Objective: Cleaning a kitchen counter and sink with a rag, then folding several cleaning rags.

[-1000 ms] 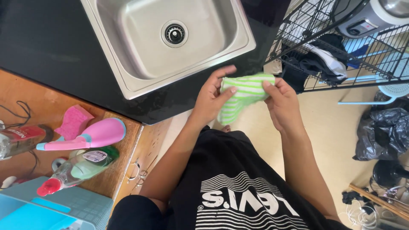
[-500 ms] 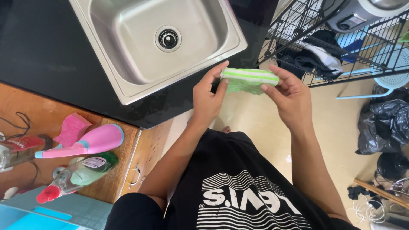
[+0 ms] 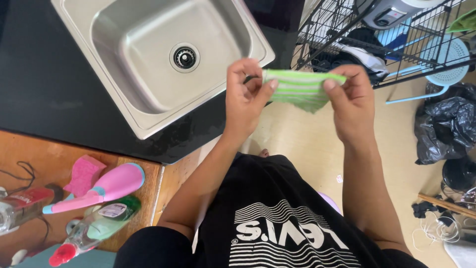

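Seen from the head camera, looking down: both hands hold a soft, folded green cloth with white stripes (image 3: 302,88) in the air, just past the corner of a shiny stainless steel sink (image 3: 148,64) set in a black countertop (image 3: 44,89). The left hand (image 3: 245,97) pinches one end, the right hand (image 3: 349,101) the other. The cloth's long axis runs side to side, stripes along it, a loose fold drooping below. A black wire rack (image 3: 377,44) stands beyond.
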